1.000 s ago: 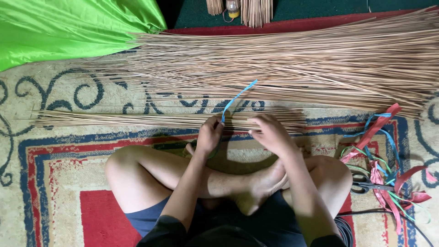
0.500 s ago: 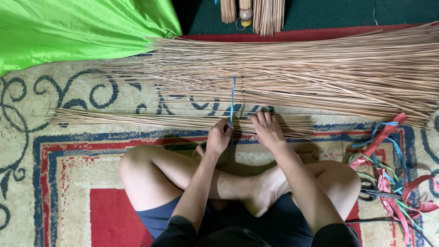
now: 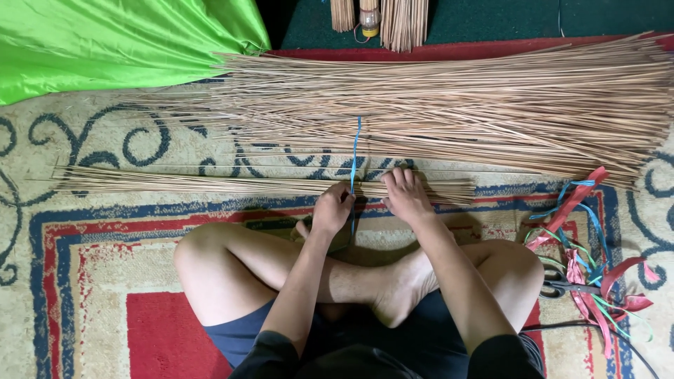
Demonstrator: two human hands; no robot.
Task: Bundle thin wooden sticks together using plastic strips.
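I sit cross-legged on a patterned rug. A thin bundle of long tan sticks [image 3: 210,184] lies across the rug in front of my legs. A narrow blue ribbon [image 3: 356,151] runs straight over the bundle and away from me. My left hand [image 3: 333,208] pinches the near end of the ribbon at the bundle. Flat on the sticks just right of the ribbon rests my right hand [image 3: 406,195], fingers spread and pressing down.
A large heap of loose tan sticks [image 3: 491,105] fans out beyond the bundle. Green cloth [image 3: 105,42] fills the top left. Red, blue and green ribbon scraps [image 3: 590,260] with scissors [image 3: 562,288] lie at my right knee. More stick bundles [image 3: 400,21] stand at the top edge.
The blue ribbon, slanted to the right a second ago, now lies straight across the bundle. Both hands have shifted slightly along the sticks, and the right hand has flattened onto them.
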